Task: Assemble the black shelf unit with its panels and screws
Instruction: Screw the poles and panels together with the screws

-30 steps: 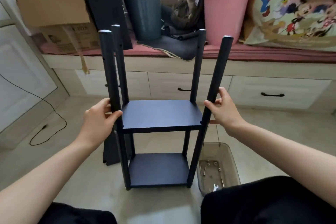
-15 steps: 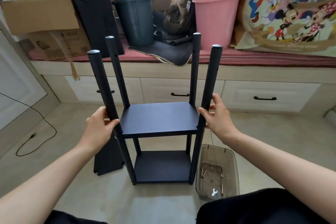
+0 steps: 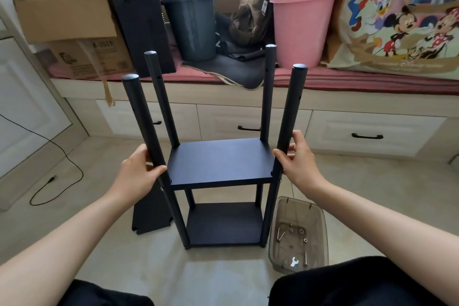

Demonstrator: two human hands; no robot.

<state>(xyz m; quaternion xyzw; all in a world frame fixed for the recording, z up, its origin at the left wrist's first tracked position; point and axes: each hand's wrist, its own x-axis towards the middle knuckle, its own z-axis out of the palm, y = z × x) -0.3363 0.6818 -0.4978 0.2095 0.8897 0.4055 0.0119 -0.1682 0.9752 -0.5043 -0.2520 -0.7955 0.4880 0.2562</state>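
Black shelf unit (image 3: 219, 161) stands upright on the floor, two panels fitted, four posts rising above the upper panel. L hand (image 3: 139, 176) – fingers wrapped round front-left post just above upper panel. R hand (image 3: 299, 159) – fingers curled round front-right post at same level. Loose panel (image 3: 151, 216) lies behind-left; clear tray (image 3: 320, 231) w/ screws (image 3: 279, 234) and small wrench (image 3: 294, 261) sits right of base.

A room in a home, used partly for storage: a built-in window seat (image 3: 347, 97) with drawers (image 3: 367, 135), a cartoon-print bag (image 3: 402, 20), a pink bucket (image 3: 301, 30) and cardboard boxes (image 3: 67, 17) on its cushion.
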